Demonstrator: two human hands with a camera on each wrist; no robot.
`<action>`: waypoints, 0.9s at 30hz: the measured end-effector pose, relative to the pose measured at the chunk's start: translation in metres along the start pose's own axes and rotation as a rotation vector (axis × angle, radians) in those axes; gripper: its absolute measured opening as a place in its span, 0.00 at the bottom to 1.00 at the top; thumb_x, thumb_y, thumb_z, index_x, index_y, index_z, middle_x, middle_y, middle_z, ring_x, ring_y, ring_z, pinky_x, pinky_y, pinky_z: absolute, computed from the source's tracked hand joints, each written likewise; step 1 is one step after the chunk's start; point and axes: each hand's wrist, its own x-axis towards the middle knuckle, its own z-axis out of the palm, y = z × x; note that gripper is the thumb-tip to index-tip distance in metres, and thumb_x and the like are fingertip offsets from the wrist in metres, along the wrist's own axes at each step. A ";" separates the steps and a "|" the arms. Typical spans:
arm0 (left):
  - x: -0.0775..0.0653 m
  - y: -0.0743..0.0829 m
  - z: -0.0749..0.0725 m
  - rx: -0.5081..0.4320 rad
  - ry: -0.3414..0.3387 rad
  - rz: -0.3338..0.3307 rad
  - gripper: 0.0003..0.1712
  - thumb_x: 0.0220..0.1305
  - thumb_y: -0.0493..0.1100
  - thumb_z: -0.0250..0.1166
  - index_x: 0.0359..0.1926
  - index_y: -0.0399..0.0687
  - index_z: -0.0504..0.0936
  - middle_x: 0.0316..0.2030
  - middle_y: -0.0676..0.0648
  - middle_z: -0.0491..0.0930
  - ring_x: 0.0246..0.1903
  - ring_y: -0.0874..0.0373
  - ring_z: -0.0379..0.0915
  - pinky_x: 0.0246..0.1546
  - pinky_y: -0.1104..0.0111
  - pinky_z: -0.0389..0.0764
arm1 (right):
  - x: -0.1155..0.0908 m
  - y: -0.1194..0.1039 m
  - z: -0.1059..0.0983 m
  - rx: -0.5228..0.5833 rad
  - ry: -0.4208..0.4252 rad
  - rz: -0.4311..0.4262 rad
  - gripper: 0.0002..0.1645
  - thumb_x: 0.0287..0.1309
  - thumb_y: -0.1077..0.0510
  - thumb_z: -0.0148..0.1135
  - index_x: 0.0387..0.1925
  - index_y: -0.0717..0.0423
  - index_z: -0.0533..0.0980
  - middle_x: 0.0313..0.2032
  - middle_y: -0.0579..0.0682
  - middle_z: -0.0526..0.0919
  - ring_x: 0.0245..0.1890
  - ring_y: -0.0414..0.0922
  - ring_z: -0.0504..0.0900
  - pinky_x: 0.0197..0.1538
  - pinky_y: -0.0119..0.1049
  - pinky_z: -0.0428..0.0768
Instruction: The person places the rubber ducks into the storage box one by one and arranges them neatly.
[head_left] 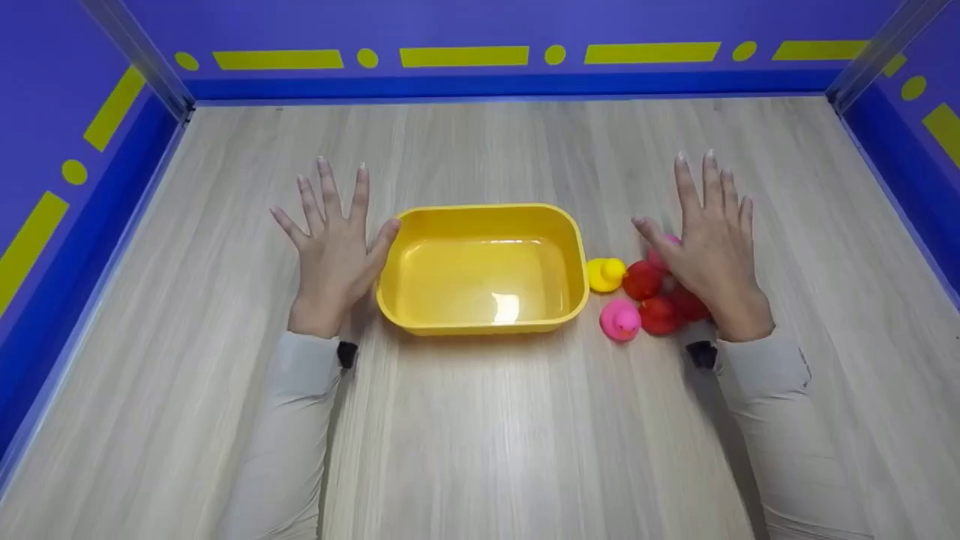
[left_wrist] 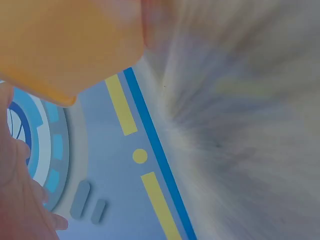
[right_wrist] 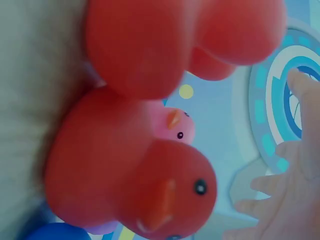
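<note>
A yellow plastic tub [head_left: 480,289] stands mid-table with nothing in it. At its left end my left hand [head_left: 330,255] is spread, palm down; the thumb overlaps the rim in the head view, and I cannot tell whether they touch. Right of the tub sit several rubber ducks: a yellow duck [head_left: 604,275] close to its wall, a pink duck [head_left: 620,321] and red ducks [head_left: 643,280]. My right hand [head_left: 716,255], fingers spread and holding nothing, is over the right part of this group and hides some. The right wrist view shows a red duck [right_wrist: 100,165] up close.
Blue-purple panels [head_left: 480,22] with yellow marks wall in the wood-grain table [head_left: 480,442] at the back and sides. A blue rounded thing [right_wrist: 57,232] shows partly at the bottom of the right wrist view; its kind is unclear.
</note>
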 end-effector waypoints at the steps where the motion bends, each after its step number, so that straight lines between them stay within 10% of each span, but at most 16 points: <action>1: 0.000 -0.001 -0.001 -0.029 -0.006 -0.003 0.44 0.66 0.73 0.35 0.76 0.63 0.35 0.75 0.41 0.20 0.73 0.36 0.15 0.62 0.32 0.17 | 0.001 0.000 -0.001 0.025 0.015 -0.011 0.50 0.60 0.30 0.48 0.76 0.40 0.42 0.77 0.55 0.39 0.75 0.60 0.42 0.73 0.65 0.40; 8: 0.001 -0.006 -0.003 -0.441 -0.022 -0.028 0.41 0.71 0.64 0.41 0.77 0.59 0.36 0.76 0.43 0.25 0.75 0.44 0.22 0.70 0.42 0.19 | 0.005 0.005 -0.006 0.178 0.025 -0.150 0.40 0.64 0.47 0.58 0.73 0.49 0.57 0.72 0.58 0.59 0.70 0.58 0.60 0.68 0.60 0.63; 17: -0.004 -0.016 0.004 -1.019 -0.024 -0.102 0.35 0.73 0.58 0.42 0.76 0.60 0.46 0.76 0.54 0.47 0.74 0.59 0.45 0.75 0.62 0.50 | 0.011 0.006 -0.012 0.223 -0.307 -0.325 0.34 0.62 0.53 0.62 0.68 0.49 0.65 0.67 0.55 0.68 0.67 0.55 0.66 0.63 0.55 0.72; 24: -0.004 -0.012 0.015 -1.518 -0.023 -0.103 0.31 0.75 0.49 0.41 0.74 0.45 0.52 0.72 0.41 0.57 0.72 0.52 0.54 0.76 0.62 0.48 | 0.016 -0.002 -0.016 0.242 -0.582 -0.258 0.27 0.61 0.54 0.62 0.63 0.50 0.72 0.59 0.56 0.77 0.37 0.48 0.83 0.47 0.44 0.85; 27: -0.004 -0.011 0.021 -1.697 -0.037 -0.114 0.30 0.75 0.45 0.39 0.73 0.40 0.53 0.71 0.37 0.58 0.72 0.48 0.54 0.75 0.61 0.49 | 0.018 -0.003 -0.016 0.240 -0.652 -0.231 0.26 0.62 0.53 0.62 0.62 0.48 0.74 0.59 0.55 0.77 0.42 0.47 0.81 0.49 0.44 0.85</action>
